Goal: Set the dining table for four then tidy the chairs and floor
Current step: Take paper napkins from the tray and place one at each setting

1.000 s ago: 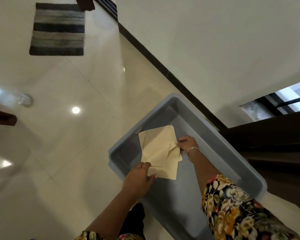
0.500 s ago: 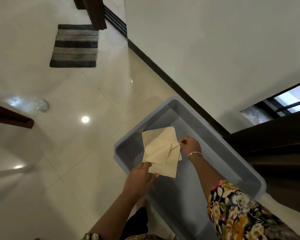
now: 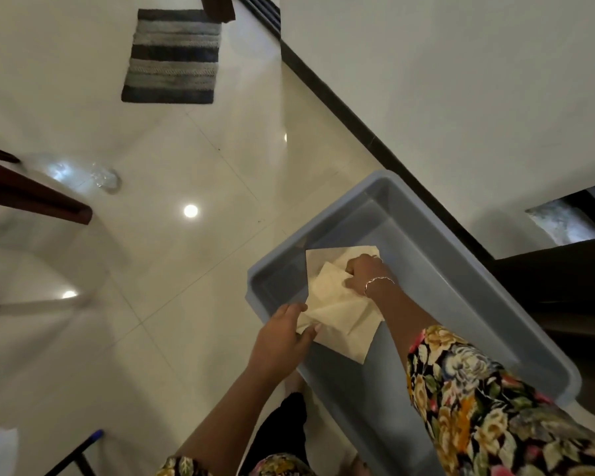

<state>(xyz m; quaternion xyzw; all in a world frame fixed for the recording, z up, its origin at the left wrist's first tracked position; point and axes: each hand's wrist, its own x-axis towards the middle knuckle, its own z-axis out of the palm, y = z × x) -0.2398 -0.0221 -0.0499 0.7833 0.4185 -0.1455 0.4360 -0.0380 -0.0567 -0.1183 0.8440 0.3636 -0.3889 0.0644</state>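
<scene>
My left hand [image 3: 282, 333] pinches the near corner of the cream napkins [image 3: 337, 304], thumb on top and fingers curled beneath. My right hand [image 3: 364, 273] is curled on the far side of the same stack and grips a folded layer there. A thin silver bracelet [image 3: 378, 281] sits at that wrist, and a floral sleeve [image 3: 478, 407] covers the arm behind it. The napkins are inside the grey plastic tub [image 3: 474, 280], at its left end, one sheet overlapping another at an angle. I cannot tell whether they rest on the tub's bottom or are held just above it.

I cannot make out what the tub stands on. Its left corner juts over a glossy cream tiled floor [image 3: 186, 286], where I see round lamp reflections. A crumpled piece of clear plastic [image 3: 105, 176] lies on the tiles, near a dark wooden leg [image 3: 31, 194] that comes in from the left edge. Farther off, a grey and black striped mat [image 3: 174, 56] lies flat. A white wall [image 3: 461, 80] runs along the right, with a dark skirting [image 3: 340, 108] at its foot. A dark pole with a blue tip [image 3: 83, 448] shows in the bottom left corner.
</scene>
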